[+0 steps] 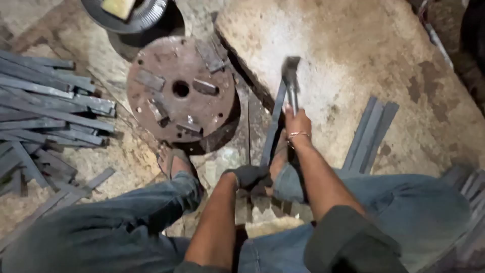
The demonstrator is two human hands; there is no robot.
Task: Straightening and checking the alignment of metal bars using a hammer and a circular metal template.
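Observation:
My left hand (249,176), in a dark glove, grips the near end of a long flat metal strip (273,125) that slants up and away toward a stone slab. My right hand (298,123), bare with a bangle at the wrist, is shut on the handle of a hammer (290,76), whose head sits beside the strip's far end at the slab's edge. Both forearms reach forward between my knees in blue jeans.
A rusty round steel disc (180,89) with a centre hole lies to the left. A heap of flat metal strips (45,106) fills the far left floor. More strips (371,132) lie on the large stone slab (364,65) at right. My sandalled foot (174,161) rests below the disc.

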